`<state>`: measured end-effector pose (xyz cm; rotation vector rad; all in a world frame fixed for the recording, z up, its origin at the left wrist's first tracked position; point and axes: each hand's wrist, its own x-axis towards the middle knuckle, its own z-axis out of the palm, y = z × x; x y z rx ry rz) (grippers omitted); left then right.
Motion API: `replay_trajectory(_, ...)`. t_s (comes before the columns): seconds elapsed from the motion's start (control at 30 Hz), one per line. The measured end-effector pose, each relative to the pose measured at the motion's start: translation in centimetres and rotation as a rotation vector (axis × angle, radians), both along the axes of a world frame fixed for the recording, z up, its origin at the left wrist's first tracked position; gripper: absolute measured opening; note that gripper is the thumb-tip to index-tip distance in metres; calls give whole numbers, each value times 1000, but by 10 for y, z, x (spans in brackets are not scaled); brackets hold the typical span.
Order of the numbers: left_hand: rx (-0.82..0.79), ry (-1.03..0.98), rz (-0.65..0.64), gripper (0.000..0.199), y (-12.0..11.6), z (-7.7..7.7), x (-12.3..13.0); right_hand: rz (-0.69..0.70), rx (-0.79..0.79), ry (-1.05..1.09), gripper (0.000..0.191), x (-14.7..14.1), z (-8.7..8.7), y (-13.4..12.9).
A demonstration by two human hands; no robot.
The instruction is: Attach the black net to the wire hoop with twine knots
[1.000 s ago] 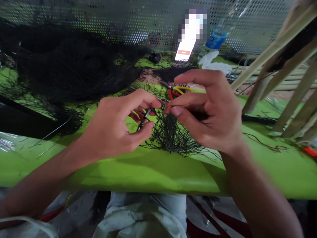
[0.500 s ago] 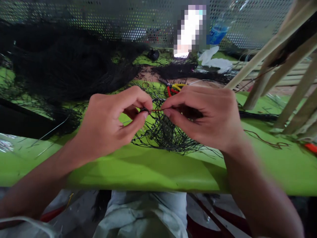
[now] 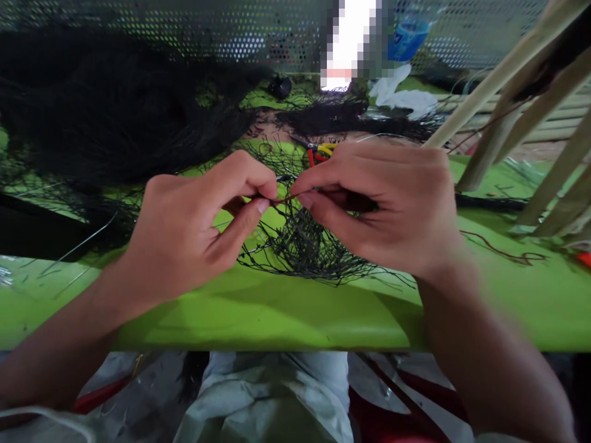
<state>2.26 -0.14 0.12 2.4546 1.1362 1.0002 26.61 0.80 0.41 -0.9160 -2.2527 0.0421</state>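
A thin reddish-brown cord (image 3: 285,199) runs between my two hands above the green table. My left hand (image 3: 198,215) pinches its left end between thumb and forefinger. The thumb and forefinger of my right hand (image 3: 383,203) close on the cord just to the right. Below and between the hands lies a bunch of black netting (image 3: 309,243), its knotted mesh spread on the table. Behind my right fingertips, pliers with red and yellow handles (image 3: 325,150) are partly hidden.
A big heap of black netting (image 3: 115,111) lies at the left. Wooden poles (image 3: 498,86) lean at the right, near a loose brown cord (image 3: 503,251). At the back are white crumpled plastic (image 3: 404,95), a blue-labelled bottle (image 3: 409,38) and a perforated metal panel (image 3: 258,31).
My left hand has shifted slightly left, and more cord shows at its fingertips. My right fingertips have also moved a little left and up. The view has tilted slightly.
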Motion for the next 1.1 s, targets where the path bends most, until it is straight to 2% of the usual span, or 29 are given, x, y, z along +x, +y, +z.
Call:
replay_trajectory(0.1, -16, 14, -4, 14, -2, 2, 1, 32, -6, 19, 15, -1, -1, 0)
replay_trajectory(0.27, 39, 30, -11, 14, -1, 4, 2, 43, -119, 94, 13, -7, -3, -3)
replay_trajectory(0.4, 82, 41, 5, 13, 0, 3, 2, 116, -297, 231, 9, -12, -2, -5)
replay_trajectory(0.47, 113, 45, 7, 11, 2, 2, 2, 163, -391, 269, 14, -12, 0, -5)
replay_trajectory(0.57, 171, 43, -25, 11, 5, 0, 2, 199, -437, 324, 32, -12, 2, -6)
replay_trajectory(0.63, 203, 26, -50, 13, 6, 0, 2, 221, -459, 352, 25, -13, 2, -7)
replay_trajectory(0.83, 81, 24, -39, 12, 5, 3, 2, 61, -452, 323, 4, -20, 0, -13)
replay_trajectory(1.0, -47, -47, -86, 17, 3, 3, 2, 3, -431, 344, 12, -23, -2, -15)
replay_trajectory(1.03, -21, -49, -64, 19, 3, 2, 2, -4, -434, 349, 13, -23, -2, -15)
replay_trajectory(1.1, 190, -57, -16, 22, 3, -3, 1, -2, -451, 355, 14, -22, -2, -15)
